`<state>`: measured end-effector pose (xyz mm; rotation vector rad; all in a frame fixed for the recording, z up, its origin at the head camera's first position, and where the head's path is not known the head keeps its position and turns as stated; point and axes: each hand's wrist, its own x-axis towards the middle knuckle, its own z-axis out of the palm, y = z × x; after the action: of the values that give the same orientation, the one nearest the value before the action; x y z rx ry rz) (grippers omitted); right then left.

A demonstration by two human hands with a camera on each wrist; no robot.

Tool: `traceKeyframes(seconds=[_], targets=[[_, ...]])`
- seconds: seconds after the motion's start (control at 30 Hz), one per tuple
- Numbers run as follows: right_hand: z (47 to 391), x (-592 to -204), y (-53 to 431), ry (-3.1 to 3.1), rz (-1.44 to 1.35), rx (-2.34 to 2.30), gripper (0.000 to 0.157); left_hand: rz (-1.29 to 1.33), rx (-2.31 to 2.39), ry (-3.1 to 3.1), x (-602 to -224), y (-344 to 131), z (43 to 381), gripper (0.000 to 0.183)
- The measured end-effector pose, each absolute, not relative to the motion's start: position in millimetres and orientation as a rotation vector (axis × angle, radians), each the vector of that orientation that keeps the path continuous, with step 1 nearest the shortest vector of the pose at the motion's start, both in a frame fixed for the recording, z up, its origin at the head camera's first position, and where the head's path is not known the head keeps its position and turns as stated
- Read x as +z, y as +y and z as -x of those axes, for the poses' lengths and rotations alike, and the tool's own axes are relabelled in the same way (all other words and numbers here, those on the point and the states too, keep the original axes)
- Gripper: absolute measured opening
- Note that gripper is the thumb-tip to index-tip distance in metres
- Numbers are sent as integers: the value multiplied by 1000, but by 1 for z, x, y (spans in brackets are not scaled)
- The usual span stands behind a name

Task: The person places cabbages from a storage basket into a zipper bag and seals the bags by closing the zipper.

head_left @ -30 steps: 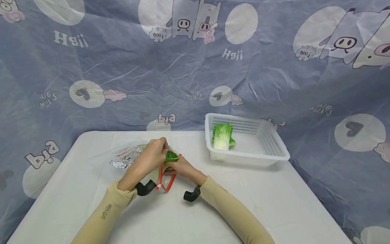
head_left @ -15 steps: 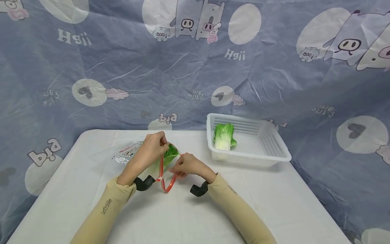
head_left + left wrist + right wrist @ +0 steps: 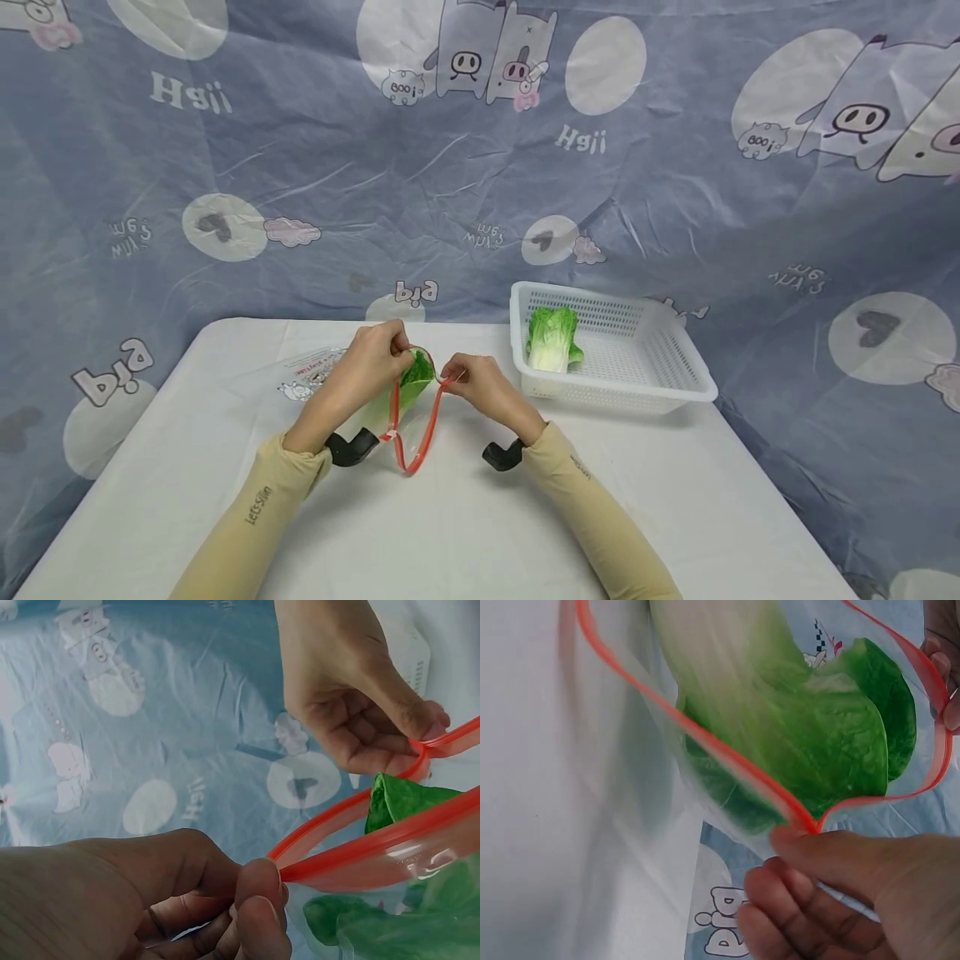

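A clear zip bag with a red zip edge [image 3: 431,429] lies toward the left of the table, its mouth held apart. Inside it is a Chinese cabbage [image 3: 780,727], leafy green end toward the opening. My left hand [image 3: 365,371] pinches the zip edge on the far left side, thumb against fingertip in the left wrist view. Between thumb and fingers my right hand [image 3: 487,390] pinches another part of the red edge [image 3: 735,761], right of the leaves. The bag's printed far end is partly hidden behind the left hand.
At the back right stands a white perforated plastic basket [image 3: 622,388] with a second Chinese cabbage [image 3: 552,340] in its left end. Behind the white table [image 3: 570,517] hangs a blue patterned cloth [image 3: 420,183]. A black wrist mount [image 3: 352,448] juts from the left sleeve.
My right hand has come out from the bag's mouth by the cabbage, moved right and up, and taken hold of the red edge. The mouth stands wider; my left hand keeps its pinch.
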<state>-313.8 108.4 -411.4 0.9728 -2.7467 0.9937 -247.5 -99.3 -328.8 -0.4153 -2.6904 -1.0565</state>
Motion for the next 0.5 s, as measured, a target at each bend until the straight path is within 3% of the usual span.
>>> traceKeyframes(seconds=[0.17, 0.5], targets=[[315, -411, 110, -2644, -1009, 1011, 6, 399, -1069, -2673, -328, -101, 248, 5], [314, -414, 110, -2678, -1138, 1115, 7, 385, -1090, -2688, -329, -101, 248, 4]])
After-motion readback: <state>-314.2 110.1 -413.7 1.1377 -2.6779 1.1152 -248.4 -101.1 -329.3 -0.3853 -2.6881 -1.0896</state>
